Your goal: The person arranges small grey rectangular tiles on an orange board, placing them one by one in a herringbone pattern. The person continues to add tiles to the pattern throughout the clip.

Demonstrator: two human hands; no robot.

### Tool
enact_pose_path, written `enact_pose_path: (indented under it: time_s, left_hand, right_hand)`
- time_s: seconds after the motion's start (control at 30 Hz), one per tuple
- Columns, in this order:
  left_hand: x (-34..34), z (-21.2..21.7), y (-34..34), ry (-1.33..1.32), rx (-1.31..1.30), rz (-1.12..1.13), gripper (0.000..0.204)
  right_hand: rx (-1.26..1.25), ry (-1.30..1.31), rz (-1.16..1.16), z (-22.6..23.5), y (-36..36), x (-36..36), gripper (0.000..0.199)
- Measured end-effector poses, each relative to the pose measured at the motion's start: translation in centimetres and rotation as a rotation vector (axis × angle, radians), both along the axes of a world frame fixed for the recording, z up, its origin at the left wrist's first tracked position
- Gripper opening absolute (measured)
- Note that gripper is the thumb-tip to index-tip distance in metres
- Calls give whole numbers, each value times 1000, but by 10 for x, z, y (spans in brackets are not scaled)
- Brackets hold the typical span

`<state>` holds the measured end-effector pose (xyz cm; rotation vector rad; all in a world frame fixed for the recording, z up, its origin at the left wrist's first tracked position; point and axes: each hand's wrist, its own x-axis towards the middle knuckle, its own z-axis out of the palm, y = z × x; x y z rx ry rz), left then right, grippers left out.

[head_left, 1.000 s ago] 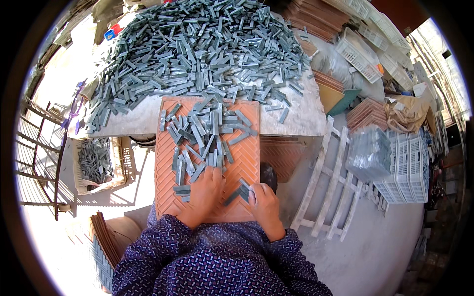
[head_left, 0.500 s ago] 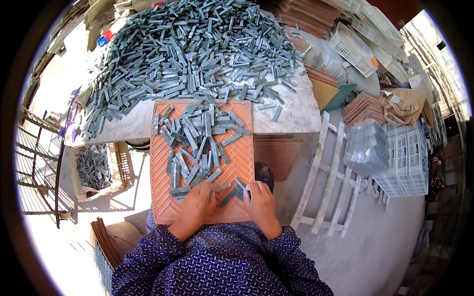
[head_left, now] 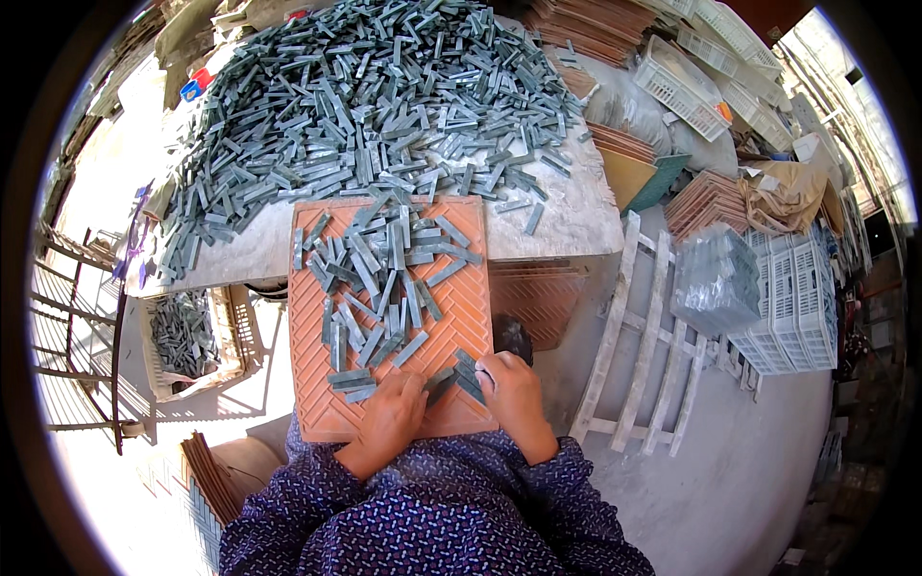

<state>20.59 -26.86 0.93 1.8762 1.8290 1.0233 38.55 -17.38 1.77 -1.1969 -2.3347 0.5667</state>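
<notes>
An orange grooved tray with a herringbone pattern lies tilted from the white table toward my lap. Several loose grey-green stone strips lie scattered over it. My left hand rests flat on the tray's near edge, fingers pressing on strips. Beside it, my right hand sits at the near right corner with its fingertips on a few strips. A large heap of the same strips covers the table behind the tray.
A crate with more strips stands on the floor at left beside a metal rack. A white wooden frame leans at right, with white plastic crates and stacked orange trays beyond.
Both hands have shifted slightly along the tray's near edge, nudging strips. The view has tilted a little, so the tray sits lower and more to the left.
</notes>
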Motion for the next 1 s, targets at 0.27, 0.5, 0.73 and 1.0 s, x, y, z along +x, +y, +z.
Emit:
enact_pose_path:
  time_s: [0.27,0.5,0.73,1.0]
  left_hand:
    - [3,-3,3,-76,-216,2,25]
    - [-4,-7,2,-218,-133,-60,24]
    - [0,-1,6,-82,0,-93,27]
    - [-11,-10,0,134,37,-319,32]
  right_hand:
    - [-133,98,25,1,10,0,13]
    - [-120,188,170,9,10,-15,15]
    - [-78,170,177,-2,18,-22,15]
    - [-113,249,79,11,46,-37,18]
